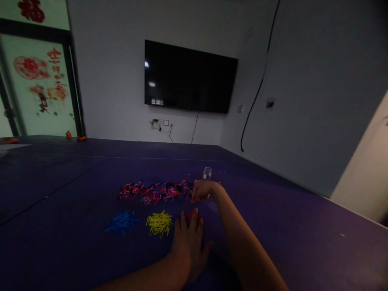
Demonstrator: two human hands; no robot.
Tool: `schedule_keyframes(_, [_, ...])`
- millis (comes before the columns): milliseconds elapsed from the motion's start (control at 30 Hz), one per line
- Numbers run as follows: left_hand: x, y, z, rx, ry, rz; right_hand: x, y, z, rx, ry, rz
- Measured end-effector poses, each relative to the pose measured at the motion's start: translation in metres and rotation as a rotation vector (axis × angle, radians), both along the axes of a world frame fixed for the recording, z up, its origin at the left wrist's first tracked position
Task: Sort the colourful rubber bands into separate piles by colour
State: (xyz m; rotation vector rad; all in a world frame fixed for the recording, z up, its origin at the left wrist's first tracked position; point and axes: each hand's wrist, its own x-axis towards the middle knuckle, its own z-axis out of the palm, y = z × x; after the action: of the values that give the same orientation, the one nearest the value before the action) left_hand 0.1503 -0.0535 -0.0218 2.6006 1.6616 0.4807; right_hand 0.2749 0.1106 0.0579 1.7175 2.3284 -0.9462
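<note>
My left hand [188, 240] lies flat with fingers spread, its fingertips by a small heap of red rubber bands [194, 216] that it partly covers. Over the right end of a long mixed strip of pink, red and black rubber bands [165, 191] is my right hand [203, 189], fingers curled down and together. Whatever those fingers may hold is hidden. Left of my left hand sits a yellow heap of rubber bands [159, 224], with a blue heap [121, 222] farther left. Just beyond my right hand stands a clear jar [207, 173].
Everything rests on a wide dark purple surface [273, 210], with a few tiny pale scraps on it. Walls bound it at the back and right. A television [189, 76] hangs on the back wall, and a black cable [257, 95] dangles at right. Small orange objects [68, 134] stand near the door.
</note>
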Motion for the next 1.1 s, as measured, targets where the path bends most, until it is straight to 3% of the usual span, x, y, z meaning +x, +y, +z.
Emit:
schedule_keyframes(167, [-0.002,0.001,0.005,-0.076,-0.018,-0.038,-0.004,0.009,-0.006,0.316,0.012,-0.041])
schedule_keyframes(400, [-0.003,-0.001,0.007,-0.114,-0.041,-0.075,-0.026,0.012,-0.02,0.497,-0.093,-0.087])
schedule_keyframes(667, [-0.001,0.004,0.001,-0.008,-0.016,-0.13,-0.032,0.012,-0.034,0.573,-0.198,-0.094])
schedule_keyframes(1100, [0.001,0.003,0.004,-0.024,-0.048,-0.161,-0.038,0.001,-0.032,0.626,-0.317,-0.058])
